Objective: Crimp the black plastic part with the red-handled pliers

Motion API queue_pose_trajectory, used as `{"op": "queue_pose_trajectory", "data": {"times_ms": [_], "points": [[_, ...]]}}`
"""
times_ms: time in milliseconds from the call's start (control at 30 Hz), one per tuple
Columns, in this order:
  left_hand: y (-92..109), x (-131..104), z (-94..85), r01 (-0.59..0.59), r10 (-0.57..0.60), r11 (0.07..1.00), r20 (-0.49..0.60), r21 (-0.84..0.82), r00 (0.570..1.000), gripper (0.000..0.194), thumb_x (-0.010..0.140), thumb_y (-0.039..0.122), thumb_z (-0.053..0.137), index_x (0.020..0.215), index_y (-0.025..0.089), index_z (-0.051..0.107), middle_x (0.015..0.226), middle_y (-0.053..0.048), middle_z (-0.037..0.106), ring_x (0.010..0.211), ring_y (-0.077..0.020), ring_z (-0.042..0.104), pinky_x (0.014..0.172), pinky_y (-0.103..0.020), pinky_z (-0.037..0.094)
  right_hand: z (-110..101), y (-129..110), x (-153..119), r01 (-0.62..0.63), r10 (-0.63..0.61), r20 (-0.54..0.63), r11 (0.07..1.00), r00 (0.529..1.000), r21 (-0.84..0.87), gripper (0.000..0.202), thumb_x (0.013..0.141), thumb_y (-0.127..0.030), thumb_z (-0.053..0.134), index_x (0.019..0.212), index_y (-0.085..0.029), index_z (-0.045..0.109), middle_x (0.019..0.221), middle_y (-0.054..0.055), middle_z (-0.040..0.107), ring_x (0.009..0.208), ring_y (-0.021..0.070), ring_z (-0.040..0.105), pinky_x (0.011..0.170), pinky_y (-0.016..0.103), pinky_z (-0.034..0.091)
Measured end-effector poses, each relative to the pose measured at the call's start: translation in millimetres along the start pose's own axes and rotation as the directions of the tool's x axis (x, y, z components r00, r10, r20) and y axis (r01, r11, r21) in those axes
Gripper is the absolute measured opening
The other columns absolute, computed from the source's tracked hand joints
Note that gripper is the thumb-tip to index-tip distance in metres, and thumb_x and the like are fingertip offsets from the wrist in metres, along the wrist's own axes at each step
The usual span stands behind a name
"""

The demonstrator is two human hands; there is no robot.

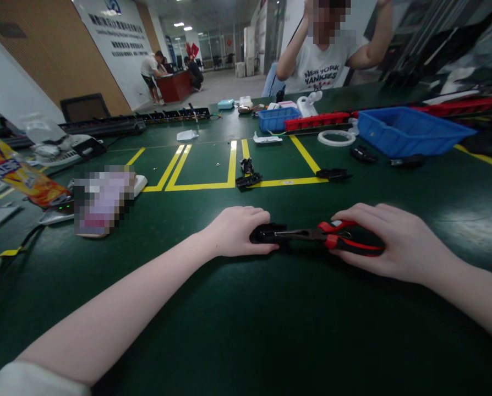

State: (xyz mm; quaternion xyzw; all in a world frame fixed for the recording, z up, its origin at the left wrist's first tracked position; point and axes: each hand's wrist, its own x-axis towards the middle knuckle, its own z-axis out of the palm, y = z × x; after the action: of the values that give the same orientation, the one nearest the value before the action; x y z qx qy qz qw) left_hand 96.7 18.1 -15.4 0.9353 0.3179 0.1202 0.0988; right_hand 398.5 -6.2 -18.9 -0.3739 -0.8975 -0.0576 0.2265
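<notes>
Low over the green table, my left hand (244,231) is closed around a small black plastic part (264,234), whose exact kind I cannot make out. My right hand (388,239) grips long-nose pliers (328,235) by their red and black handles. The jaws point left and reach the black part; whether they pinch it is not clear. Farther up the table, more black parts (249,179) lie beside the yellow tape lines, and another black piece (333,174) rests at a tape corner to the right.
A blue tray (411,132) and a smaller blue basket (278,118) stand toward the back, with a white tape roll (335,138) between them. To the left are a phone-like object (105,201) and a yellow snack bag (21,170). Across the table sits a person (324,66) with raised arms.
</notes>
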Motion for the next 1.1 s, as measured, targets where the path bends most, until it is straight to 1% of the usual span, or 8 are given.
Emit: {"op": "queue_pose_trajectory", "data": {"times_ms": [67,200,333,533,733,900,1100], "points": [[0.2,0.0,-0.2,0.006,-0.006,1.000,0.009,-0.001,1.000,0.034,0.085,0.052,0.057,0.085,0.018,0.053,0.082,0.000,0.058,0.070,-0.0136,0.051,0.058,-0.024,0.034,-1.1,0.1,-0.4,-0.007,0.007,-0.003,1.000,1.000,-0.003,0.036,0.077,-0.048,0.061,0.106,-0.028,0.057,0.094,0.007,0.068,0.067,0.0256,0.061,0.056,0.043,0.048],[1.4,-0.2,-1.1,0.017,-0.017,1.000,0.022,-0.002,1.000,0.034,0.085,0.052,0.056,0.085,0.018,0.053,0.082,0.000,0.058,0.070,-0.0141,0.051,0.058,-0.024,0.034,-1.2,-0.4,-1.2,-0.039,0.039,0.032,0.999,0.999,-0.008,0.036,0.077,-0.046,0.063,0.107,-0.027,0.057,0.094,0.008,0.068,0.070,0.0268,0.062,0.058,0.044,0.048],[1.5,-0.2,-1.5,0.015,-0.014,1.000,0.020,-0.008,1.000,0.034,0.084,0.052,0.057,0.086,0.018,0.053,0.082,0.000,0.058,0.070,-0.0143,0.051,0.059,-0.024,0.034,-0.3,-1.8,-0.2,-0.035,0.035,0.032,0.999,0.999,0.001,0.038,0.077,-0.047,0.062,0.110,-0.029,0.058,0.094,0.006,0.068,0.070,0.0274,0.062,0.058,0.044,0.047],[1.1,0.3,-0.8,0.013,-0.013,1.000,0.014,-0.013,1.000,0.033,0.084,0.051,0.057,0.086,0.018,0.053,0.083,0.000,0.058,0.071,-0.0144,0.052,0.059,-0.024,0.034,-1.0,-3.2,1.0,-0.045,0.044,0.043,0.999,0.998,0.005,0.037,0.078,-0.047,0.062,0.109,-0.026,0.059,0.094,0.008,0.068,0.070,0.0272,0.061,0.059,0.044,0.047],[0.8,-0.3,-0.1,0.009,-0.009,1.000,0.006,-0.008,1.000,0.033,0.085,0.051,0.057,0.086,0.018,0.052,0.082,0.000,0.058,0.070,-0.0143,0.052,0.059,-0.024,0.034,-1.3,-3.3,2.8,-0.013,0.013,-0.002,1.000,1.000,-0.020,0.035,0.077,-0.046,0.063,0.104,-0.024,0.057,0.091,0.007,0.067,0.067,0.0235,0.060,0.055,0.041,0.047],[0.6,-0.5,-0.5,0.005,-0.005,1.000,0.011,-0.015,1.000,0.034,0.085,0.052,0.056,0.086,0.018,0.052,0.082,0.000,0.058,0.071,-0.0144,0.052,0.059,-0.024,0.034,-0.5,-2.9,1.8,-0.047,0.047,0.014,0.999,0.999,0.009,0.034,0.079,-0.049,0.061,0.105,-0.028,0.058,0.091,0.005,0.067,0.068,0.0245,0.061,0.056,0.042,0.047],[2.3,-0.6,-1.9,0.023,-0.022,1.000,0.025,-0.016,0.999,0.033,0.086,0.051,0.056,0.085,0.018,0.052,0.082,0.000,0.058,0.070,-0.0143,0.052,0.059,-0.025,0.034,-0.4,-2.6,0.6,-0.067,0.066,0.040,0.998,0.997,0.022,0.038,0.077,-0.048,0.062,0.105,-0.024,0.060,0.091,0.007,0.068,0.070,0.0258,0.061,0.057,0.041,0.046]]}}
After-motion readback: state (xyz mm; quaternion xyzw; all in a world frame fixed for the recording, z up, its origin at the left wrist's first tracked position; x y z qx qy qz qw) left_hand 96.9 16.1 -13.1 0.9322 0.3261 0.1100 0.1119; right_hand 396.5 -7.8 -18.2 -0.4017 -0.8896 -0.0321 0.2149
